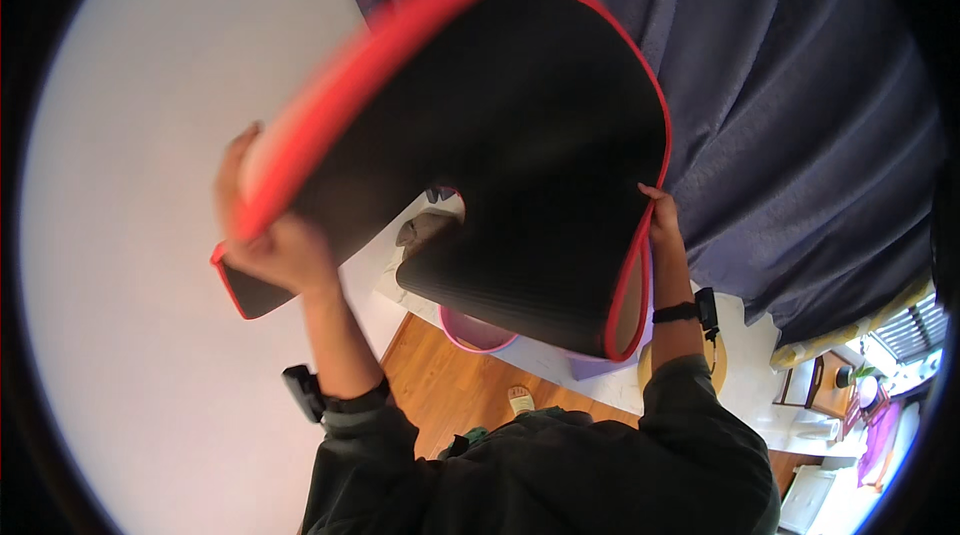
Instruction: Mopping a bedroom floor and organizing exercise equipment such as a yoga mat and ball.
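Left hand (285,250) and right hand (662,219), each grip pinching an edge, held the red-trimmed black mat (510,125) aloft, presumably spaced to support its floppy span

Mat (520,115): black face carries fine parallel ribs; reverse (628,310) shows beige; border (667,125) is bright red. Curtain (790,125): dark blue-grey. Wall (150,215): off-white. Floor (425,365): orange-brown, wood-grained. Tub (478,333): pink. Surface (750,335): white. Sleeves (690,390): greenish black. Wrist straps (675,314): black. Cloth (880,440): purple.

Left forearm (343,340) and right forearm (677,280) reach up, apart — left fingers (232,167) curled, blurred; right fingers (658,199) pinching.
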Demonstrator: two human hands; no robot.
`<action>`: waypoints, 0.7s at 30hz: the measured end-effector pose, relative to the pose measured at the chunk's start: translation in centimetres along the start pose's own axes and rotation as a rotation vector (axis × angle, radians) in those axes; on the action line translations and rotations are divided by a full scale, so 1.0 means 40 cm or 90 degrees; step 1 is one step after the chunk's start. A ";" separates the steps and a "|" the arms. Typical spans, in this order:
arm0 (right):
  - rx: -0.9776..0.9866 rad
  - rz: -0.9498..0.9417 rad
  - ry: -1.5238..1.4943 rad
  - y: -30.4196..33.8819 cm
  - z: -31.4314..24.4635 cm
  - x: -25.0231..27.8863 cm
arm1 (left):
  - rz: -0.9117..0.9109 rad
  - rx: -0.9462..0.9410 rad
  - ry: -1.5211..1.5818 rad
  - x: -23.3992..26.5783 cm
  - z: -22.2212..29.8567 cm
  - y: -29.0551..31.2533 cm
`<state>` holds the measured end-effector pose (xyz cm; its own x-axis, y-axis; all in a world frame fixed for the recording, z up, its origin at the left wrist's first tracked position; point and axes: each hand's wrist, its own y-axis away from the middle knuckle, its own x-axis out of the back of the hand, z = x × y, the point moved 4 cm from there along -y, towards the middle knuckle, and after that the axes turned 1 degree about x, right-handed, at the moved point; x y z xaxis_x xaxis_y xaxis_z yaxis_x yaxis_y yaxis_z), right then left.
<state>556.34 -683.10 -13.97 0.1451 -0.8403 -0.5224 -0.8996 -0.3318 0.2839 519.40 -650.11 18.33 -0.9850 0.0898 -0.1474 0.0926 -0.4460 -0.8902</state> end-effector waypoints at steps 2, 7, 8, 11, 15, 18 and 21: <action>0.011 0.126 -0.027 -0.062 0.020 0.108 | -0.075 -0.071 0.021 -0.100 -0.051 0.097; -0.073 0.119 0.054 -0.072 0.021 0.123 | -0.473 0.204 0.103 -0.165 -0.351 0.504; -0.028 0.090 0.082 -0.055 -0.008 0.130 | -0.557 0.206 -0.003 -0.158 -0.380 0.584; 0.038 0.059 0.122 0.047 -0.051 0.039 | -0.643 0.294 -0.083 -0.085 -0.492 0.758; 0.211 0.093 0.560 0.120 -0.071 0.080 | -0.485 0.608 0.415 -0.060 -0.351 0.882; 0.146 0.055 0.452 0.106 -0.066 0.035 | -0.683 0.571 0.381 -0.005 -0.261 0.953; 0.133 0.037 0.427 0.083 -0.065 0.004 | -0.846 0.383 0.182 0.012 -0.229 0.988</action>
<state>554.46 -685.44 -11.02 0.2562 -0.9595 0.1169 -0.9643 -0.2452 0.1003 523.91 -659.52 -20.88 -0.2299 0.8522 0.4700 -0.9726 -0.1845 -0.1411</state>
